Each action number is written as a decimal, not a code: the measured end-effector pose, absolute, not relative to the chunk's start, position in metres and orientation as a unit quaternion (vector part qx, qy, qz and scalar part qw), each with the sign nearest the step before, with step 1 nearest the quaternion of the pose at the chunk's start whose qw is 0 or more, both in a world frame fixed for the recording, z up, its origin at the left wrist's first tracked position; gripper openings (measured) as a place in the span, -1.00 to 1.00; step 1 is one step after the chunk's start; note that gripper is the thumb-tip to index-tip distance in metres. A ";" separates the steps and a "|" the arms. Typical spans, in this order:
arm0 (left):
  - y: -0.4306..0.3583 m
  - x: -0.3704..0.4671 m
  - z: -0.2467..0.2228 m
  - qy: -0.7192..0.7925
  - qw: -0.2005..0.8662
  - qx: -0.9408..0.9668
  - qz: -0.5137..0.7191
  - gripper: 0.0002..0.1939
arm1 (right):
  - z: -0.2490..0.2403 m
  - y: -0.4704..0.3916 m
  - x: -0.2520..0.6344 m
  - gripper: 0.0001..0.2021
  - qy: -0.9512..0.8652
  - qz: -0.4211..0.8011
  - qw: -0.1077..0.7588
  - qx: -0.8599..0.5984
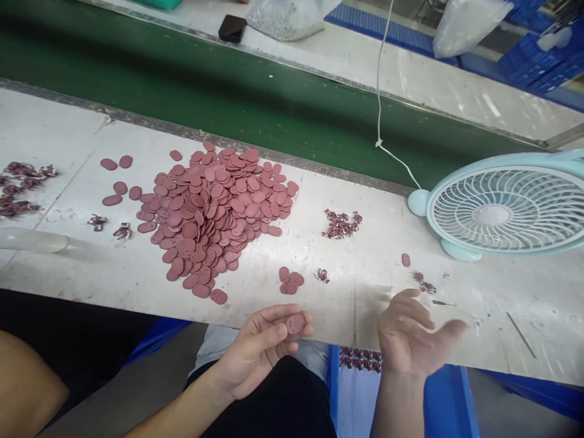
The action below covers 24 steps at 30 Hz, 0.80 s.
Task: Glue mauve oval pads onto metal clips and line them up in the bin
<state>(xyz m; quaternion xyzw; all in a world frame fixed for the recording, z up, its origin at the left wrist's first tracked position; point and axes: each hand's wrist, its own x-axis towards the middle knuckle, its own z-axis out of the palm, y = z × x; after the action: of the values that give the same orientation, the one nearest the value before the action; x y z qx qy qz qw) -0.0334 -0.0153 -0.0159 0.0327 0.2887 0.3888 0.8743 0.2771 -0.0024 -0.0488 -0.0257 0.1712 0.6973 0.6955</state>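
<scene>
My left hand (264, 344) pinches a dark pink oval disc (295, 323) between thumb and fingers at the table's front edge. Small marks or holes show on the disc's face. To the right, my right hand (413, 334) is raised over the table edge with its fingers apart and nothing in it. Beyond it lie a few small brown-and-white figure-like pieces (424, 282) and a single oval disc (406, 260). A small group of discs (291, 280) rests just past my left hand, with one small figure-like piece (322, 275) beside it.
A large heap of oval discs (214, 213) covers the middle left. More small pieces (341, 224) lie in a cluster at centre right. A light blue fan (502, 210) stands at the right. Below the edge is a blue bin (449, 401). A green belt (274, 103) runs behind.
</scene>
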 end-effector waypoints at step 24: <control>-0.013 -0.033 -0.011 0.329 0.858 0.058 0.389 -0.74 | 0.016 -0.017 0.186 -0.84 -0.443 0.470 0.401 -0.650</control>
<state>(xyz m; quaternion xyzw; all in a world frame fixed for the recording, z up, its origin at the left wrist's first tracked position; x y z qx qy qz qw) -0.0327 -0.0130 -0.0109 0.0581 0.3293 0.3893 0.8583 0.1861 -0.0168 0.0156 -0.6496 -0.4435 0.4695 0.4012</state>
